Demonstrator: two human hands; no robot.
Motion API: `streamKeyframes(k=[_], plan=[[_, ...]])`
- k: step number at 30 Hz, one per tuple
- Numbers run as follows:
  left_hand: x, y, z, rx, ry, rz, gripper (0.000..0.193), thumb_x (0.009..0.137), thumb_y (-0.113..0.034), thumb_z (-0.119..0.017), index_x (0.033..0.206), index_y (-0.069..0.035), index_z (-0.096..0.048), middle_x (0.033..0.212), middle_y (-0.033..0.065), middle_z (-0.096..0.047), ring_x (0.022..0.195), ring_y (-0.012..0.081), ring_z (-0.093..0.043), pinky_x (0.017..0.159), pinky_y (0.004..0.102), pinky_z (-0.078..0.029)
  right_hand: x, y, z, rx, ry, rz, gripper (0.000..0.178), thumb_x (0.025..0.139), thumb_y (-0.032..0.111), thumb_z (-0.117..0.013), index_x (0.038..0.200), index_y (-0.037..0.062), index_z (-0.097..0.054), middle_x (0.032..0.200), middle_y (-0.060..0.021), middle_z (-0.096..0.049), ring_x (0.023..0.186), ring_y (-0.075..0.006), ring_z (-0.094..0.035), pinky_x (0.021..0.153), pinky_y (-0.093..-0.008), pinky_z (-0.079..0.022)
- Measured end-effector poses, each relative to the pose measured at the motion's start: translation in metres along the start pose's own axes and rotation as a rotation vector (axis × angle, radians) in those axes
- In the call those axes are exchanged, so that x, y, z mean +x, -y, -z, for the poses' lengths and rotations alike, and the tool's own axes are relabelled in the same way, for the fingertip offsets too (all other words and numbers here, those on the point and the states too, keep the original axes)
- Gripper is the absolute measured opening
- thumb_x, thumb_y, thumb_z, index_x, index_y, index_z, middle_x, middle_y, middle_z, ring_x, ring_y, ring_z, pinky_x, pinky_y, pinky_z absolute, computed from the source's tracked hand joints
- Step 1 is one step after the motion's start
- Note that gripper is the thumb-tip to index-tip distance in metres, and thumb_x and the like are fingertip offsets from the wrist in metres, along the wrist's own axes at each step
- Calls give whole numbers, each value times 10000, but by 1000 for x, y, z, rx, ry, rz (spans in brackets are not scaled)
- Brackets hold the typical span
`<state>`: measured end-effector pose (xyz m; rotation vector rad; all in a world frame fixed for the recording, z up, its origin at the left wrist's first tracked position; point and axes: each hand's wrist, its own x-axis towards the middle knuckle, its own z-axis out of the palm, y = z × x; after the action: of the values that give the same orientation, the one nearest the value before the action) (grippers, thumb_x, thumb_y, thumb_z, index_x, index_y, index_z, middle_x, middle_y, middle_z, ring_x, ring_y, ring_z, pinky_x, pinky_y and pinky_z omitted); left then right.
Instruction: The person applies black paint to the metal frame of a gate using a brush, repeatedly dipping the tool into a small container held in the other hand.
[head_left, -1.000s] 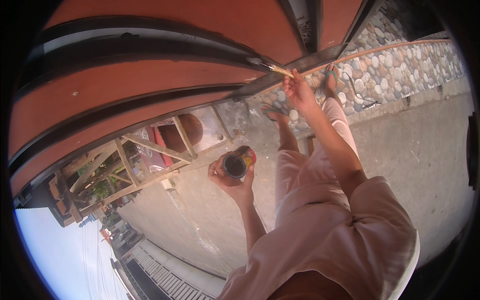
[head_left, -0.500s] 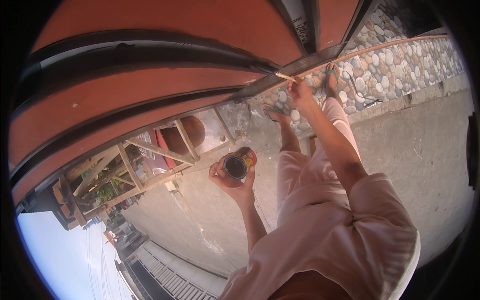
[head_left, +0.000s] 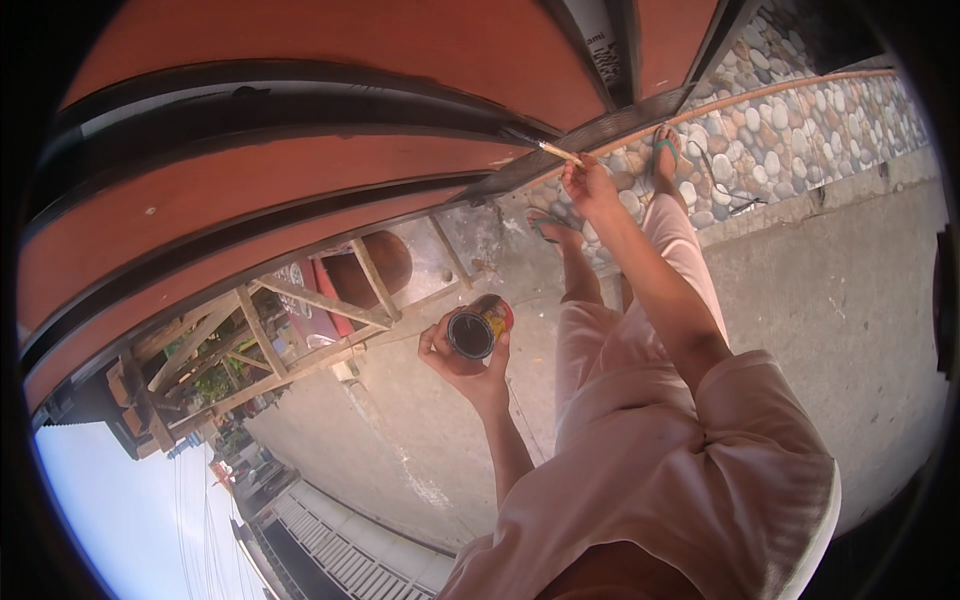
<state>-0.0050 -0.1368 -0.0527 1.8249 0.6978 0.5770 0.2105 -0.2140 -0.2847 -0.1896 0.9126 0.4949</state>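
A small paint can (head_left: 496, 316) with a red and yellow side and a dark inside is in my left hand (head_left: 465, 368), its fingers wrapped round it. My right hand (head_left: 588, 186) is closed on the light wooden handle of a paintbrush (head_left: 562, 153). The brush's dark bristles point up and left, at the black frame (head_left: 440, 118) of the orange-red wall panels (head_left: 330, 170). Whether the bristle tip touches the frame, I cannot tell.
My sandalled feet stand by a strip of rounded pebbles (head_left: 800, 140) beside the grey concrete ground (head_left: 820, 270). A wooden rack (head_left: 270, 340) stands to the left, with a brown rounded object (head_left: 380, 268) behind its slats. Farther off is a white fence (head_left: 345, 545).
My right hand and the paintbrush have shifted slightly left and up along the black frame. My left hand and the paint can have stayed in place.
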Motion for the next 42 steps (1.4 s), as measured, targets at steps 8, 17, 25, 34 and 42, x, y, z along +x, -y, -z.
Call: streamKeyframes(k=[8,17,25,34,42], plan=[[-2,4,1,-17,-11,14,867,671,-78,-856,1294,-79,-254,1257,135,-487,1208,247,-481,1076,396,-361,-31,-6,-32,18,152,-57,171,993,187,-529,988,21,-568,775,-91,-615,641,-163,-613,571,-271,-553],[-3,1,1,-5,-20,2,866,672,-96,-859,1290,-84,-253,1239,139,-499,1200,253,-490,1071,411,-367,-9,-2,3,50,37,17,186,998,193,-524,1006,18,-589,808,-103,-631,659,-170,-608,578,-270,-554],[1,0,-2,-2,-19,-8,854,673,-102,-859,1283,-86,-261,1239,141,-500,1200,256,-490,1071,413,-368,24,-12,21,-21,27,77,194,1002,200,-520,1003,19,-588,774,-95,-627,625,-156,-608,575,-267,-561],[0,1,-2,34,-27,-3,848,677,-122,-858,1279,-76,-263,1234,137,-502,1195,255,-490,1073,412,-355,16,-11,15,27,6,70,181,1001,195,-522,983,24,-581,772,-93,-625,629,-166,-615,584,-271,-575],[5,-2,-7,40,-3,-34,849,681,-117,-854,1284,-79,-257,1233,139,-501,1199,262,-496,1066,420,-372,56,-7,30,-102,-171,154,161,987,170,-536,986,17,-586,775,-93,-621,636,-173,-623,573,-288,-584]])
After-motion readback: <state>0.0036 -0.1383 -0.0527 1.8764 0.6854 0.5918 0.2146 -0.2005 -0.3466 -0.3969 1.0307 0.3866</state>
